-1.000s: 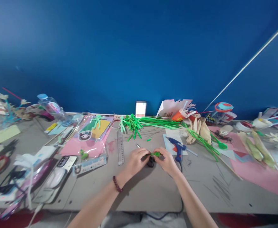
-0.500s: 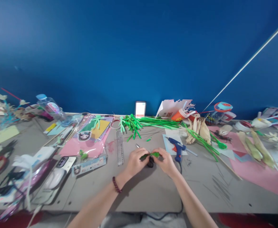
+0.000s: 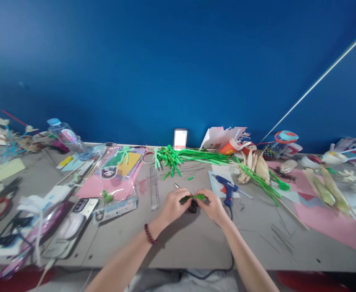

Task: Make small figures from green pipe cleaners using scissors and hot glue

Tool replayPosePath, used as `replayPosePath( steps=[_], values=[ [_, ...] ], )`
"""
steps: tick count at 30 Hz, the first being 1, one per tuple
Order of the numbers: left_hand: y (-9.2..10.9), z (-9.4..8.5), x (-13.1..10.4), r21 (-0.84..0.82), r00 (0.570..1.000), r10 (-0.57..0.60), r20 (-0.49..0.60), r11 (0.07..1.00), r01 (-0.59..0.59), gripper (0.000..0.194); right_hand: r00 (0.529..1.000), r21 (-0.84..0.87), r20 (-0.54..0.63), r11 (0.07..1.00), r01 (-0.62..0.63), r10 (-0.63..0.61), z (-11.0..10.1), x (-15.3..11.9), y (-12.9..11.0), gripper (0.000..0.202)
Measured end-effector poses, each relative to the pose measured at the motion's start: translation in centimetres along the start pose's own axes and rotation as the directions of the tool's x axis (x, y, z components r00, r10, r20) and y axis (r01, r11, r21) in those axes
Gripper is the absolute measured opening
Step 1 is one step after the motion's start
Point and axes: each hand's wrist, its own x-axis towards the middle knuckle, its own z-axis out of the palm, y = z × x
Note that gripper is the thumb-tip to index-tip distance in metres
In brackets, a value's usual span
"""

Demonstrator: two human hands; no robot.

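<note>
My left hand (image 3: 178, 204) and my right hand (image 3: 210, 206) meet over the middle of the table, fingertips pinched close together. Between them is a short green pipe cleaner piece (image 3: 200, 197), its fuzzy green showing at the right fingers and darker green at the left ones. Under my left hand lies what looks like a pair of scissors, with a black handle loop (image 3: 193, 207) below the fingers and a silver tip showing beyond the knuckles. Past the hands, a bunch of bent green pipe cleaners (image 3: 170, 158) lies beside long green stems (image 3: 205, 156).
A blue glue gun (image 3: 229, 190) lies right of my hands, its cord running to the front edge. Left are a clear ruler (image 3: 154, 188), bagged coloured paper (image 3: 119, 188) and a phone (image 3: 71, 229). Corn husks (image 3: 261, 168) and pink paper (image 3: 326, 221) lie right.
Both hands stay nearly in place, still pinching the green piece. The view has shifted very slightly; nothing else has visibly moved.
</note>
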Motion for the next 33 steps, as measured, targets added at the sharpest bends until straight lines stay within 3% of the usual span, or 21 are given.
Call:
replayPosePath(
  steps=[6, 13, 17, 21, 26, 33],
  values=[
    [-0.1, 0.2, -0.2, 0.002, 1.0, 0.007, -0.014, 1.0, -0.007, 0.01, 1.0, 0.003, -0.002, 1.0, 0.0, 0.0, 0.2, -0.1, 0.0, 0.011],
    [0.1, 0.1, 0.2, -0.04, 0.996, -0.088, -0.029, 0.995, 0.087, 0.01, 0.99, 0.172, 0.008, 0.975, -0.143, 0.144, 0.5, 0.0, 0.1, 0.015],
    [0.0, 0.2, 0.4, -0.141, 0.978, -0.196, -0.072, 0.973, 0.185, 0.008, 0.966, 0.459, 0.088, 0.85, -0.257, 0.245, 0.5, -0.1, -0.2, 0.033],
    [-0.5, 0.5, 0.3, -0.26, 0.951, -0.291, -0.105, 0.931, 0.256, 0.008, 0.953, 0.654, 0.123, 0.7, -0.287, 0.276, 0.5, 0.0, -0.6, 0.036],
    [-0.5, 0.5, 0.3, -0.185, 0.963, -0.219, -0.155, 0.964, 0.189, 0.008, 0.926, 0.673, 0.124, 0.655, -0.343, 0.357, 0.9, 0.3, -0.6, 0.038],
    [0.2, 0.1, -0.1, 0.044, 0.992, -0.065, -0.106, 0.997, 0.07, 0.013, 0.928, 0.641, -0.005, 0.713, -0.283, 0.373, 1.2, 0.2, -0.6, 0.04]
  ],
)
